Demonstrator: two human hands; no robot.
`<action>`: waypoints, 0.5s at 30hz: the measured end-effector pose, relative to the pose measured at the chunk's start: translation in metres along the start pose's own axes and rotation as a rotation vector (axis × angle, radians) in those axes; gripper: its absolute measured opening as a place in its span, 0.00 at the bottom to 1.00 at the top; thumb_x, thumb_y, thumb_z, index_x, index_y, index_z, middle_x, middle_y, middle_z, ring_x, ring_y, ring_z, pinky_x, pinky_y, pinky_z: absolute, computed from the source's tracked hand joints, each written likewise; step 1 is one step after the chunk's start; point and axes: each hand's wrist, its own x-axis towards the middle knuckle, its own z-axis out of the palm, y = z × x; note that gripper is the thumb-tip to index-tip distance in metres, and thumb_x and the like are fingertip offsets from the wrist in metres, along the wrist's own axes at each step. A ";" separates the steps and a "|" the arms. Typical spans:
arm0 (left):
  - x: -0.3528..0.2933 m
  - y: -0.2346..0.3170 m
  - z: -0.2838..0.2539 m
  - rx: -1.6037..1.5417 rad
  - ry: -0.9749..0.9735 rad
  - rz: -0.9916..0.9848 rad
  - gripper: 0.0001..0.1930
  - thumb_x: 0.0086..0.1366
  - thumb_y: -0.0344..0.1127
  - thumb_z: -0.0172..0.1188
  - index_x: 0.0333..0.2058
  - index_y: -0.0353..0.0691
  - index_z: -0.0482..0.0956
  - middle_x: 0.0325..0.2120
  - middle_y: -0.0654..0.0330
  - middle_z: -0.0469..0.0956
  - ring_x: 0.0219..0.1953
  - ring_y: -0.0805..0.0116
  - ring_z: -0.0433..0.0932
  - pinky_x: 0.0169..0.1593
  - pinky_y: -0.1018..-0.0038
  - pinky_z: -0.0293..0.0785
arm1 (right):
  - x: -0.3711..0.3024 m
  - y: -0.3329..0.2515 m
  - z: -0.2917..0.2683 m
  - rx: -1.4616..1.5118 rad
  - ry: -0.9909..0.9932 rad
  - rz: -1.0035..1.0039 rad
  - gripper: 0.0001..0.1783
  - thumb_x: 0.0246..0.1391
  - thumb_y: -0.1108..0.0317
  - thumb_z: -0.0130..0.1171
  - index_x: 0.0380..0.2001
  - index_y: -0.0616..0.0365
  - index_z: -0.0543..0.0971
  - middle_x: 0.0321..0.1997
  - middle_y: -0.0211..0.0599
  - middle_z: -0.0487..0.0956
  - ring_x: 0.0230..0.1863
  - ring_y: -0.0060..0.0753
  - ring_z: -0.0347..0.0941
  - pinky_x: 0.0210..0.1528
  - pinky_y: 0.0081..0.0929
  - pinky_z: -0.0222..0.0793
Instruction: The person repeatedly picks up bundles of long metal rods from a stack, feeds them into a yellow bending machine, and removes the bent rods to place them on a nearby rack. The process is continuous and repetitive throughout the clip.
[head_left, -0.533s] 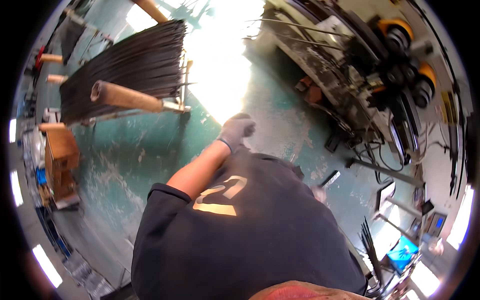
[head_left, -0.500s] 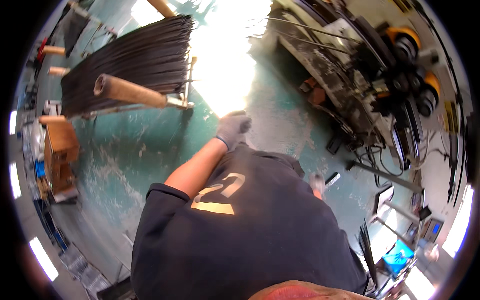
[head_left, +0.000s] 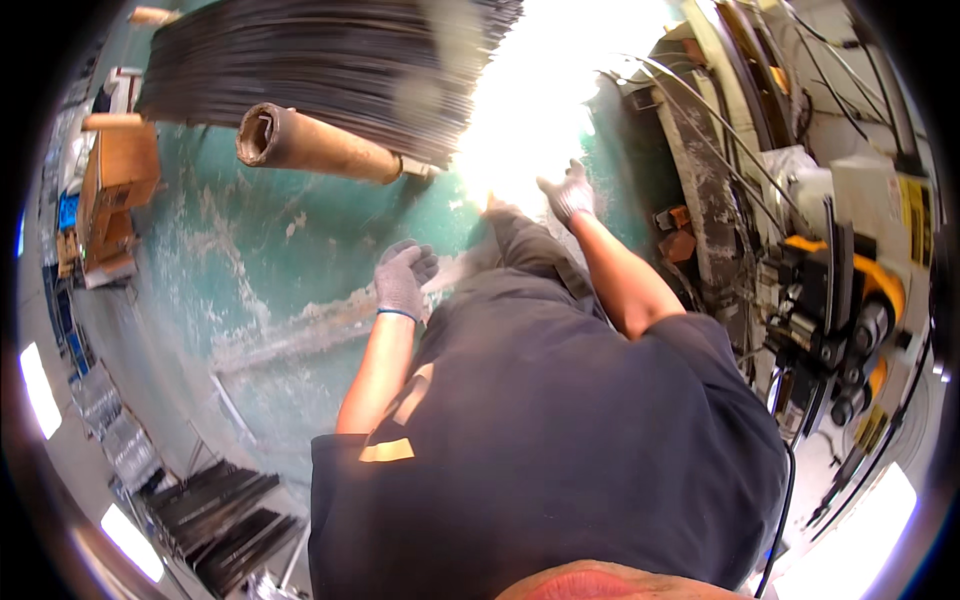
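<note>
Both my hands wear grey knit gloves and hold nothing that I can see. My left hand (head_left: 403, 280) hangs over the green floor (head_left: 262, 235) left of my body, its fingers loosely stretched and slightly bent. Further forward and to the right, my right hand (head_left: 568, 193) reaches out with thumb and fingers apart, beside the strong glare on the floor. Ahead of my left hand lies a rack with a stack of long dark strips (head_left: 310, 60). From its near side sticks out a post wrapped in a brown cardboard tube (head_left: 325, 147). Neither hand touches it.
On the right runs a long machine bed (head_left: 700, 170) with cables and a black-and-orange machine unit (head_left: 850, 320). Wooden cabinets (head_left: 122, 190) stand at the far left. More dark strips (head_left: 225, 520) lie at the lower left.
My view has turned right and moved closer to the rack. My right hand has come up from beside my body to reach forward; my left hand has swung back and left.
</note>
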 end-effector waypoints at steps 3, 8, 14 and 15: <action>0.008 -0.005 0.000 0.030 -0.004 -0.070 0.14 0.67 0.28 0.56 0.50 0.32 0.72 0.40 0.46 0.82 0.37 0.53 0.83 0.41 0.59 0.83 | 0.051 -0.025 0.091 -0.139 -0.204 0.017 0.46 0.52 0.44 0.69 0.67 0.59 0.67 0.65 0.57 0.74 0.66 0.55 0.71 0.67 0.41 0.65; -0.008 0.071 0.041 0.265 0.123 0.014 0.13 0.67 0.26 0.56 0.50 0.32 0.73 0.39 0.49 0.82 0.36 0.59 0.84 0.42 0.65 0.83 | 0.060 -0.106 0.159 -0.175 -0.227 -0.003 0.39 0.51 0.47 0.69 0.59 0.59 0.72 0.58 0.55 0.76 0.60 0.54 0.73 0.62 0.43 0.68; 0.034 0.135 0.066 -0.105 0.199 0.175 0.13 0.67 0.25 0.55 0.50 0.32 0.73 0.38 0.49 0.82 0.36 0.60 0.83 0.43 0.66 0.83 | 0.067 -0.143 0.139 -0.139 -0.269 -0.246 0.31 0.50 0.49 0.69 0.50 0.60 0.78 0.50 0.52 0.80 0.54 0.53 0.75 0.57 0.46 0.70; 0.040 0.138 0.066 -0.110 0.198 0.176 0.13 0.67 0.25 0.55 0.50 0.32 0.73 0.39 0.49 0.82 0.36 0.60 0.83 0.43 0.66 0.83 | 0.067 -0.153 0.131 -0.163 -0.247 -0.314 0.29 0.50 0.50 0.69 0.49 0.60 0.79 0.49 0.51 0.80 0.52 0.53 0.75 0.56 0.46 0.71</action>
